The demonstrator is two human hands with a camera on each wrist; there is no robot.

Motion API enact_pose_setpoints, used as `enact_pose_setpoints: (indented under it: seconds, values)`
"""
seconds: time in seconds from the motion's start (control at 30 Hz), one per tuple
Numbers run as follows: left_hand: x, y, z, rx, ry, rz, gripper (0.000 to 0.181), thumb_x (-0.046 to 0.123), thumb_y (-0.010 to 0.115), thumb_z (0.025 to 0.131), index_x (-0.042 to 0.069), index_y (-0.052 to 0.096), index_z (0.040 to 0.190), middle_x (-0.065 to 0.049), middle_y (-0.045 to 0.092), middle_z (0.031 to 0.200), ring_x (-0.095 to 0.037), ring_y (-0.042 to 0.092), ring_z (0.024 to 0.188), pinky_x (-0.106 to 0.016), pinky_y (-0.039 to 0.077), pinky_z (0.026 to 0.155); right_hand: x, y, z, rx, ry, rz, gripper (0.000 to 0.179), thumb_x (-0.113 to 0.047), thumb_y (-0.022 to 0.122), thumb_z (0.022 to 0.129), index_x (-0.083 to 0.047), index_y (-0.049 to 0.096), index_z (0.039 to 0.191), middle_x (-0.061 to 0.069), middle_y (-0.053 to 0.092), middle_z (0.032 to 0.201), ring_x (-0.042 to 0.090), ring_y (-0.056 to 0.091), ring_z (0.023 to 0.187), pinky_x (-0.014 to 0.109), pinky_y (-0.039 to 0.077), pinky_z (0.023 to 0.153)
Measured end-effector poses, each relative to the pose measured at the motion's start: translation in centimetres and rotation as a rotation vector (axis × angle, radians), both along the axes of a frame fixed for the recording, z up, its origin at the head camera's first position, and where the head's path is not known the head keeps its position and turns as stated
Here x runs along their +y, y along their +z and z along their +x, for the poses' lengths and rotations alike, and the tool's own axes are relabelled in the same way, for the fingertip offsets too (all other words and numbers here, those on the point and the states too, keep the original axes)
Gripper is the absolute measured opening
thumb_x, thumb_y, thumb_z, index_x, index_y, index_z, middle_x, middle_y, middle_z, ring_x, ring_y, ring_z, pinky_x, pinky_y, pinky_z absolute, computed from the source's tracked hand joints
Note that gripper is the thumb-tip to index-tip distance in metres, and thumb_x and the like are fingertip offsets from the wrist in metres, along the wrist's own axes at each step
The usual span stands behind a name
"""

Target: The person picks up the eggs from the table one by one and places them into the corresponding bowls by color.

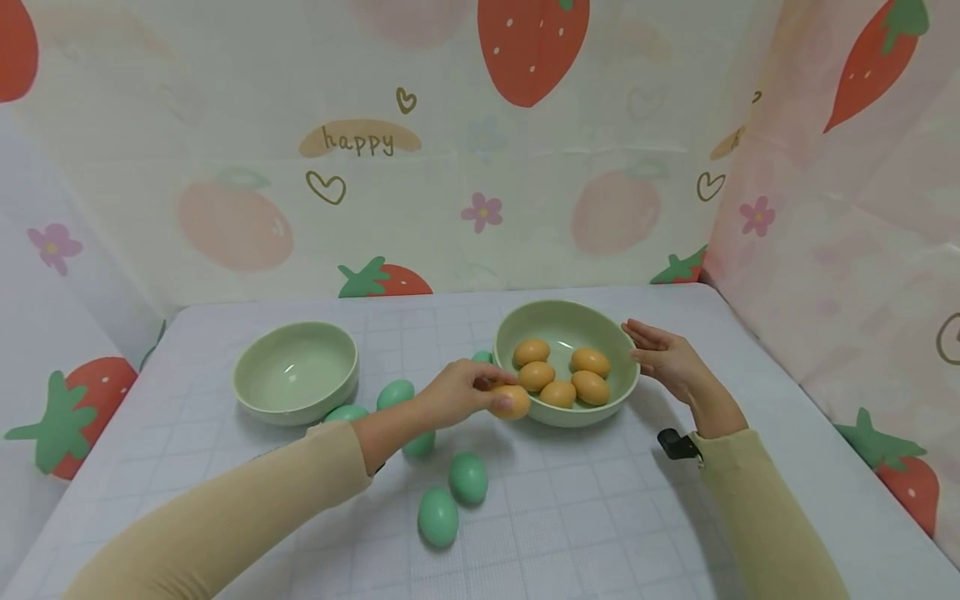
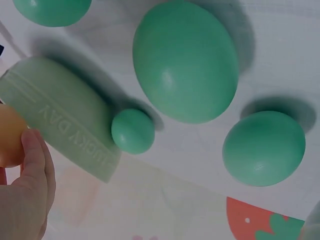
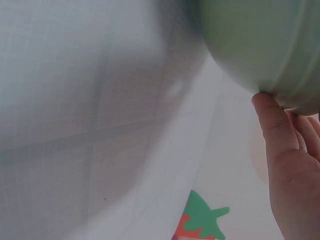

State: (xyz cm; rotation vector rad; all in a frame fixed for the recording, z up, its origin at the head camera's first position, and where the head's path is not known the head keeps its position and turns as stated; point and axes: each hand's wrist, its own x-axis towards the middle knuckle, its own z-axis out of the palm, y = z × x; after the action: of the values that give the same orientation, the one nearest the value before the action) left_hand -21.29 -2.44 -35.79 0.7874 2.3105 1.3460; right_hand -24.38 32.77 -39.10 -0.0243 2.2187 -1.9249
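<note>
My left hand [image 1: 468, 390] pinches an orange egg [image 1: 510, 402] between thumb and fingers, just outside the near-left rim of the right-hand green bowl [image 1: 570, 417]. Several more orange eggs [image 1: 536, 377] lie inside that bowl. At the bowl's right side, my right hand [image 1: 678, 367] touches the rim with mostly straight fingers. The right wrist view has its thumb [image 3: 272, 120] against the bowl's outer wall. Green eggs [image 2: 185, 62] are scattered on the table below and around my left hand, one of them close to the bowl's wall in the left wrist view.
A second pale green bowl [image 1: 296, 375], with nothing seen inside it, stands at the left. Two green eggs [image 1: 438, 517] lie nearer the front. The table has a white checked cloth [image 1: 570, 525], and printed sheets [image 1: 450, 167] rise at the back and sides.
</note>
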Motion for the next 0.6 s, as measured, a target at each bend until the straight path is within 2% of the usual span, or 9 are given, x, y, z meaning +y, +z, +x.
enact_pose_setpoints:
  seconds: [0.27, 0.4, 0.6]
  values:
    - [0.4, 0.7, 0.0, -0.027, 0.028, 0.019, 0.038, 0.018, 0.07, 0.091, 0.001, 0.064, 0.125, -0.007, 0.064, 0.12, -0.021, 0.059, 0.101, -0.031, 0.05, 0.085, 0.0, 0.0, 0.0, -0.001, -0.006, -0.007, 0.063, 0.006, 0.045, 0.099, 0.003, 0.013, 0.153, 0.019, 0.014, 0.158, 0.031, 0.018, 0.144, 0.016, 0.047, 0.089]
    - [0.8, 0.7, -0.3, -0.043, 0.056, 0.016, 0.039, 0.019, 0.07, 0.091, 0.003, 0.064, 0.126, -0.007, 0.063, 0.124, -0.022, 0.057, 0.103, -0.031, 0.05, 0.084, 0.0, 0.0, 0.0, 0.0, -0.005, -0.005, 0.063, 0.006, 0.046, 0.099, 0.002, 0.013, 0.153, 0.019, 0.015, 0.158, 0.031, 0.018, 0.144, 0.017, 0.047, 0.09]
    - [1.6, 0.5, -0.7, -0.027, 0.083, 0.029, 0.04, 0.019, 0.071, 0.091, 0.002, 0.064, 0.126, -0.009, 0.062, 0.126, -0.024, 0.058, 0.107, -0.031, 0.051, 0.086, -0.1, 0.0, 0.1, -0.004, -0.005, -0.006, 0.063, 0.006, 0.046, 0.099, 0.002, 0.013, 0.153, 0.019, 0.015, 0.158, 0.031, 0.019, 0.144, 0.018, 0.047, 0.091]
